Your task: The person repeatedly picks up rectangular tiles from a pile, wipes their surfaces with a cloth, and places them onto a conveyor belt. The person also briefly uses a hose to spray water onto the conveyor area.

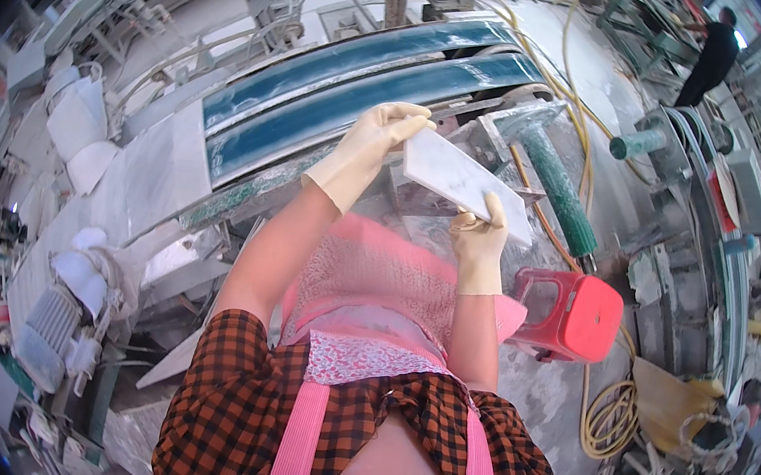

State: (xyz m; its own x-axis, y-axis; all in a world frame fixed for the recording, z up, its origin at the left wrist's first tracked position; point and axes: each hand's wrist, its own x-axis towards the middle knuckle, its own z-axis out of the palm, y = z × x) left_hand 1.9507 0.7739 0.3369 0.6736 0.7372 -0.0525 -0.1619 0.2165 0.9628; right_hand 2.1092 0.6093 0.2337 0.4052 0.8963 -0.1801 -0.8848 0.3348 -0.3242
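Note:
A white, grey-veined stone tile [462,179], long and narrow, is held up in front of me at a slant. My left hand [380,139], in a cream rubber glove, pinches its upper left corner between thumb and fingers. Lower down, my right hand [482,237], gloved the same way, grips the tile's near edge toward its right end. Beyond the tile run two blue conveyor belts [350,93] on a machine. A pink apron [370,283] covers my lap below the hands.
At my right stands a red plastic stool [594,320]. A green roller [561,197] sits beyond it, and a coiled yellow hose [610,419] lies on the floor. A grey motor [51,331] is at the left. Another person [713,58] stands at the far right.

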